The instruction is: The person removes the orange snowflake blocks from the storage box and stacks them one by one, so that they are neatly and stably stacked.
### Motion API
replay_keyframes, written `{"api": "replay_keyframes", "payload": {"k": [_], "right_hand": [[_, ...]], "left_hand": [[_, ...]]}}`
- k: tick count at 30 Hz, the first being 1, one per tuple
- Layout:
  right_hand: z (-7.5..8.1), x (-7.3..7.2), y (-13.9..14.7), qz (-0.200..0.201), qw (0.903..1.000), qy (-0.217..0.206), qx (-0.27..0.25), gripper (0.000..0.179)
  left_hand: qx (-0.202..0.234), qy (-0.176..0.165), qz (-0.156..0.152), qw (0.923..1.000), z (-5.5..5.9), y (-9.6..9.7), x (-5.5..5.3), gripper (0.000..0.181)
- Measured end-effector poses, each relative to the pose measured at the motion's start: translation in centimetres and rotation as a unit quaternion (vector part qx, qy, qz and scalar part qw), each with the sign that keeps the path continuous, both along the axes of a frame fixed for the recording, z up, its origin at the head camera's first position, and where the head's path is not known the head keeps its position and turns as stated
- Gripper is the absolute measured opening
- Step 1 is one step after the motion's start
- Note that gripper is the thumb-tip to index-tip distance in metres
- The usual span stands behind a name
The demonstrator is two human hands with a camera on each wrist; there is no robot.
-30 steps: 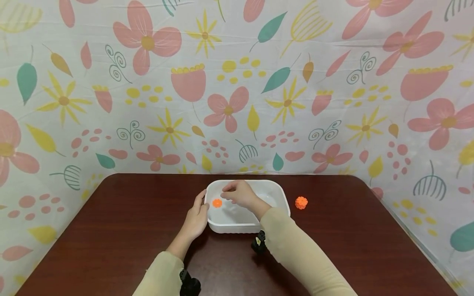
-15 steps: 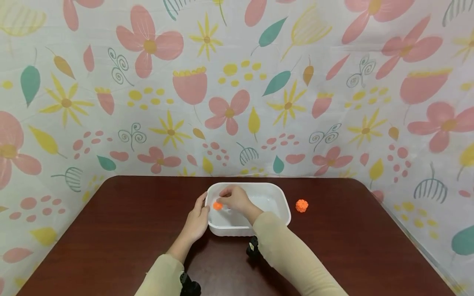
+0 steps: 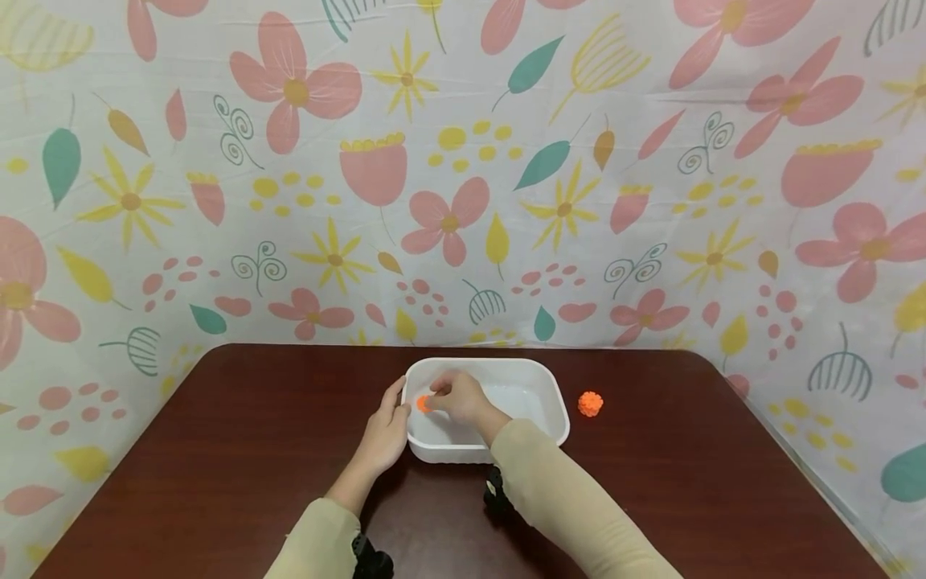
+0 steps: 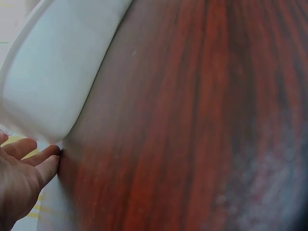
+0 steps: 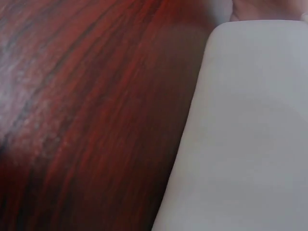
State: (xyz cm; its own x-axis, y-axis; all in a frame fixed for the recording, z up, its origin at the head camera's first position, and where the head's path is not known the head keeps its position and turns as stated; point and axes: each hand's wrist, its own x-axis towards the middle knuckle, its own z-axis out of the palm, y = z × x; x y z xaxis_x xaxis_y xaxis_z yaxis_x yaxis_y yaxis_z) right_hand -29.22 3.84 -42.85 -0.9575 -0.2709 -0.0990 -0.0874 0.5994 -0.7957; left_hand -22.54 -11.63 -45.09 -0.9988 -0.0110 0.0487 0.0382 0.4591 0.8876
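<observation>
A white plastic tub with rounded corners stands on the table. My left hand lies against its left wall from outside, fingers fairly straight; in the left wrist view those fingers touch the tub's end. Inside the tub, my right hand reaches low near the left end. Its curled thumb and fingers pinch the edge of a small orange piece, partly hidden behind the fingertips. In the right wrist view the tub's wall blocks the right hand's fingers.
A bumpy orange ball sits on the dark wooden table, right of the tub. Behind the table hangs a white cloth printed with flowers and leaves. A black wrist camera hangs beneath the right sleeve.
My right hand has moved down and left to the orange piece, and its fingers have come onto it. The left hand stays at the tub's wall. The view has shifted slightly.
</observation>
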Motion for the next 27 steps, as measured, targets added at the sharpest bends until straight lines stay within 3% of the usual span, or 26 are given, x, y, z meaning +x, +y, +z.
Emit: {"api": "replay_keyframes", "payload": {"k": [9, 16, 27], "right_hand": [[-0.42, -0.17, -0.24, 0.029, 0.9974, 0.032, 0.058, 0.033], [-0.72, -0.15, -0.31, 0.057, 0.9931, 0.057, 0.085, 0.027], [-0.57, -0.12, -0.24, 0.055, 0.9947, 0.034, 0.081, 0.022]], "left_hand": [[-0.003, 0.002, 0.004, 1.0, -0.09, 0.01, -0.12, 0.049], [-0.008, 0.01, 0.005, 0.9999, -0.14, 0.02, -0.11, 0.048], [-0.011, 0.006, 0.003, 0.9999, -0.1, 0.02, -0.06, 0.048]]}}
